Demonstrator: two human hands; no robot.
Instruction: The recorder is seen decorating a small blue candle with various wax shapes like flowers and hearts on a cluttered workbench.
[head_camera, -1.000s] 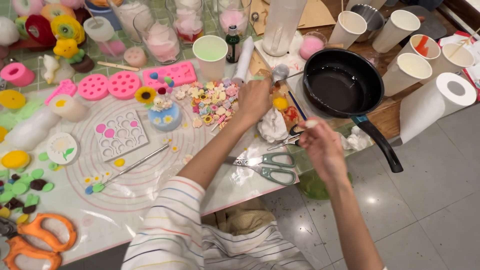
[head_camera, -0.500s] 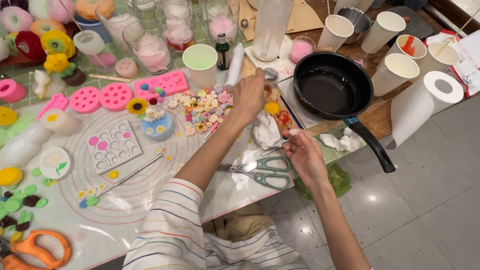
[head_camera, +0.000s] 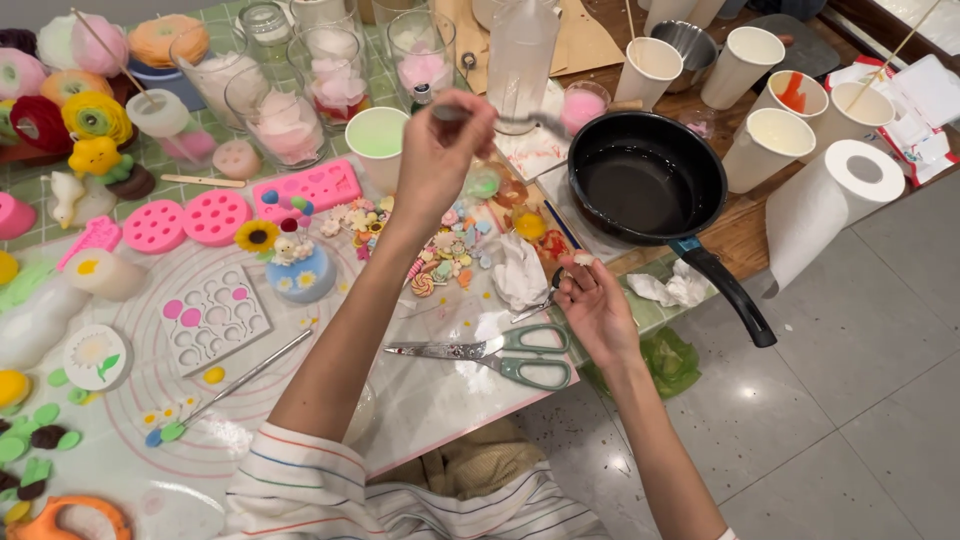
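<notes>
My left hand (head_camera: 437, 150) is raised above the table and closed on a thin metal spoon (head_camera: 530, 121), which is blurred and reaches toward the black frying pan (head_camera: 650, 180). My right hand (head_camera: 592, 305) hovers near the table's front edge and pinches a small white piece (head_camera: 583, 258) between its fingertips. Below the left hand lie a heap of small colourful decorations (head_camera: 448, 262) and a crumpled white tissue (head_camera: 520, 272). Green-handled scissors (head_camera: 510, 358) lie just left of my right hand.
Paper cups (head_camera: 765, 148) and a paper towel roll (head_camera: 830, 205) stand right of the pan. A pale green cup (head_camera: 378, 135), glass jars (head_camera: 290, 112), pink moulds (head_camera: 215, 215) and a blue decorated candle (head_camera: 298, 270) crowd the mat. The pan handle (head_camera: 725, 295) sticks out past the table edge.
My left hand has lifted up and leftward from the table near the pan, bringing the spoon with it. My right hand has stayed low, still pinching the white piece.
</notes>
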